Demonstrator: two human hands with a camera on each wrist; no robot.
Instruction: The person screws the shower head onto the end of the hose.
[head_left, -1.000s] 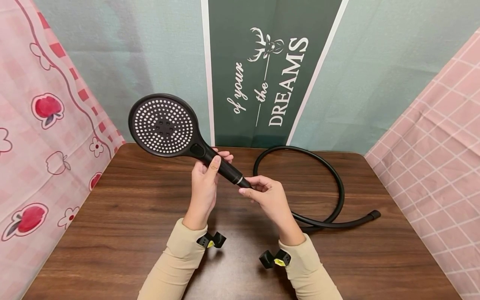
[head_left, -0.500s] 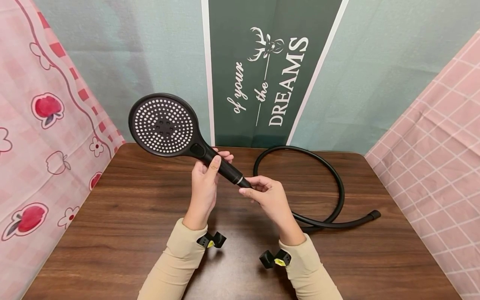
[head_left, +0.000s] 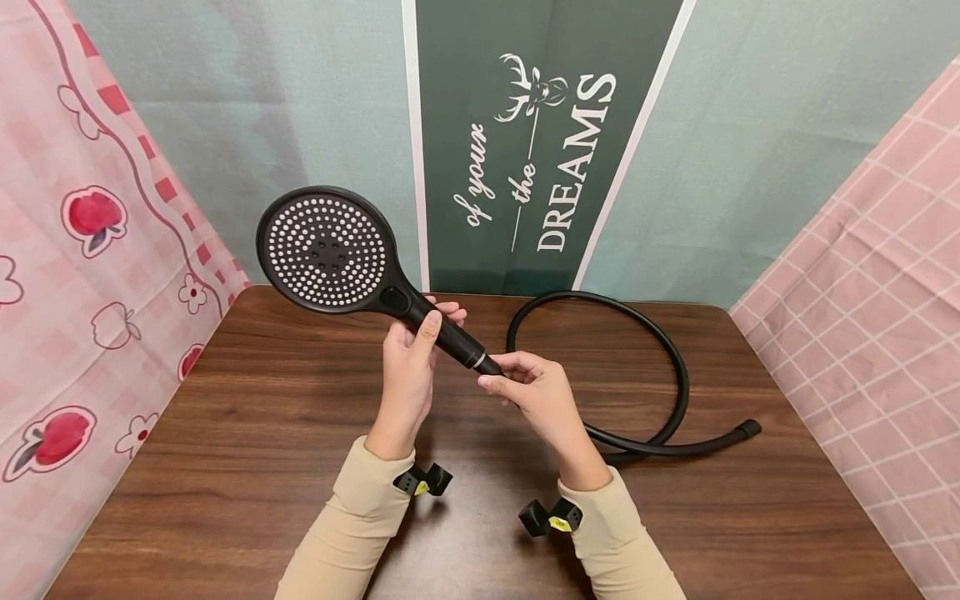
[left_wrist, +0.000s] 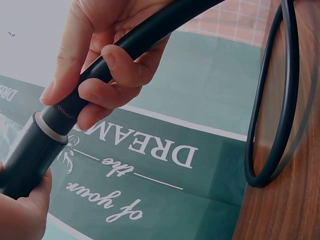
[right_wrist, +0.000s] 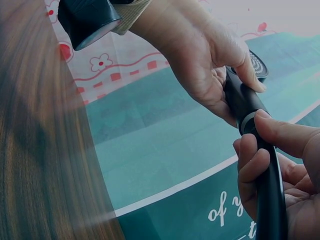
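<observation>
A black hand shower (head_left: pixel 327 250) with a round face of pale nozzles is held above the table, tilted with its head up to the left. My left hand (head_left: pixel 409 354) grips its handle, thumb lying along the front. At the lower end of the handle, my right hand (head_left: pixel 538 390) pinches the end fitting of a black shower hose (head_left: pixel 678 451) between thumb and fingers. The left wrist view shows that fitting (left_wrist: pixel 64 114) lined up against the handle, with a pale ring (left_wrist: pixel 51 130) between them. In the right wrist view, fingers curl round the hose (right_wrist: pixel 270 195).
Beyond my right hand, the hose loops over the back of the brown wooden table (head_left: pixel 247 400). Its other end (head_left: pixel 748 429) lies toward the right side. Behind stands a green printed cloth (head_left: pixel 525 250); pink cloths (head_left: pixel 855 283) hang at both sides.
</observation>
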